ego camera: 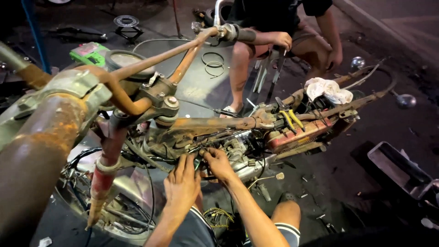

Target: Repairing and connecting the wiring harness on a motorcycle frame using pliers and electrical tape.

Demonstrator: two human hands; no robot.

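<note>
Both hands (201, 171) at engine wiring (208, 148), fingertips hidden among cables.

Rusty frame tube (215, 124) and handlebar (151, 61) bar access from above; cables (137, 158) crowd the engine (242, 158). Open floor (329, 176) lies right of the right hand (218, 163), before the grey tray (398, 169).

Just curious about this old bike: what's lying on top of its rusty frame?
On the rusty frame lie yellow-handled pliers and a crumpled white rag. Whatever sits beneath the rag is covered.
</note>
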